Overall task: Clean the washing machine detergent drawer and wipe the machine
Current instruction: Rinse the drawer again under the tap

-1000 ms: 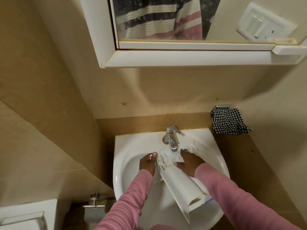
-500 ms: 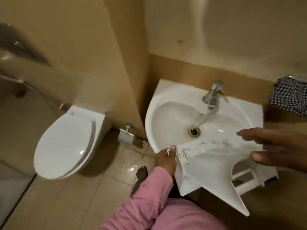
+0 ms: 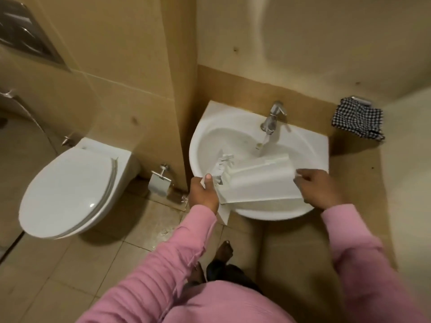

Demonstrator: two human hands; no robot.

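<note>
The white plastic detergent drawer (image 3: 258, 183) lies tilted across the front of the white wash basin (image 3: 205, 136). My left hand (image 3: 204, 194) grips its left end, thumb on top near the front rim of the basin. My right hand (image 3: 319, 187) holds its right end, fingers curled at the edge. Water runs from the chrome tap (image 3: 271, 118) into the basin just behind the drawer. The washing machine is not in view.
A black-and-white checked cloth (image 3: 359, 121) hangs on the wall at the right. A closed white toilet (image 3: 70, 190) stands to the left, with a paper holder (image 3: 159, 181) between it and the basin. Tiled floor and my feet lie below.
The view swung from the mirror down to the basin and toilet. The drawer turned from lengthwise under the tap to lying crosswise, and my right hand, free half a second ago, took its right end.
</note>
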